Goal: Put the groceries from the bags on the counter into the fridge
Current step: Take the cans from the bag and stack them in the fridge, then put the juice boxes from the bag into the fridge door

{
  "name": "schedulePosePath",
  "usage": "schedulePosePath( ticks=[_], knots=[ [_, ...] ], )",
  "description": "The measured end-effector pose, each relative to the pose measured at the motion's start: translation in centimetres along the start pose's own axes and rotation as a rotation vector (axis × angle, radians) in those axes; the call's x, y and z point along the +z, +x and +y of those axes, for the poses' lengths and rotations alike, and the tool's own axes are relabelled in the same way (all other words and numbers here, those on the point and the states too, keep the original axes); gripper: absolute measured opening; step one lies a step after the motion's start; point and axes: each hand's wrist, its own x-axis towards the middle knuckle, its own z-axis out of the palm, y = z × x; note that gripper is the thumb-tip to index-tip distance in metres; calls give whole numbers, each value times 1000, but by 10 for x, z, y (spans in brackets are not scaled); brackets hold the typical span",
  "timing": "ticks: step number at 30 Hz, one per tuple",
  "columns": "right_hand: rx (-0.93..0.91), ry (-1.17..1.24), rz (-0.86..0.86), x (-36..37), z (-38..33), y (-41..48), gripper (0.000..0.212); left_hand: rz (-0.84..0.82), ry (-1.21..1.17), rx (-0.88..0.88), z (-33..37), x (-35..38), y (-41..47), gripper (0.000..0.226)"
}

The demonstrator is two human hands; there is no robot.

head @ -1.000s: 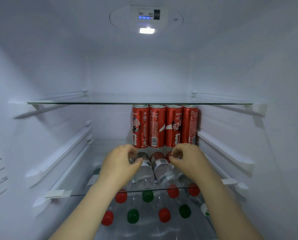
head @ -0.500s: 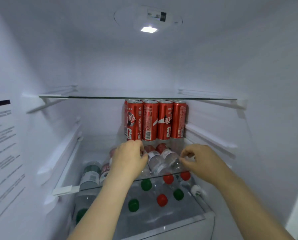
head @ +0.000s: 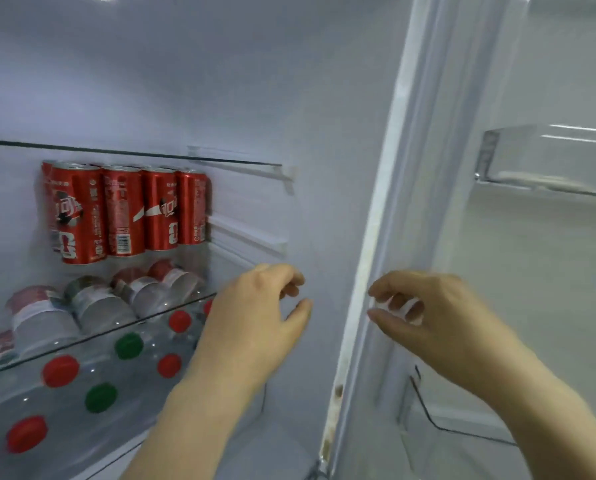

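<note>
Inside of an open household fridge (head: 289,98), likely a home kitchen. White plastic walls, glass shelf (head: 130,154) at 10 o'clock. Red soda cans (head: 123,211) upright in a row at 9 o'clock, water bottles (head: 99,303) lying below at 8 o'clock. Clear door bin (head: 546,161) at 2 o'clock, door seal (head: 369,271) at centre.

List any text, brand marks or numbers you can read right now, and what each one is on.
Nothing reads cleanly; the picture is motion-blurred.
Red cans: white script logo, small print and a barcode, all too blurred to quote.
Bottles lying on the glass shelf: white labels, print illegible.
Bottle caps below the shelf: plain red and green, no visible text.
Fridge walls and door bin: no writing visible.
</note>
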Motion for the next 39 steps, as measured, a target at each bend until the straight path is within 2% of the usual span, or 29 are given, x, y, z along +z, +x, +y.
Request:
schedulePosePath(
  ticks=[6,12,20,28,39],
  knots=[
    [157,-109,113,-66,48,-83,10,-148,-220,159,83,50,-14,15],
    [420,-205,216,-116,101,-174,12,-323,-423,310,176,116,-35,16],
    [782,-261,331,-154,151,-304,13,-522,-578,433,274,195,-89,16],
    [1161,-255,463,-180,155,-405,11,-850,-707,610,362,261,-149,19],
    [1587,-455,727,-199,130,-474,8,-1182,-963,948,463,322,-208,24]
  ],
)
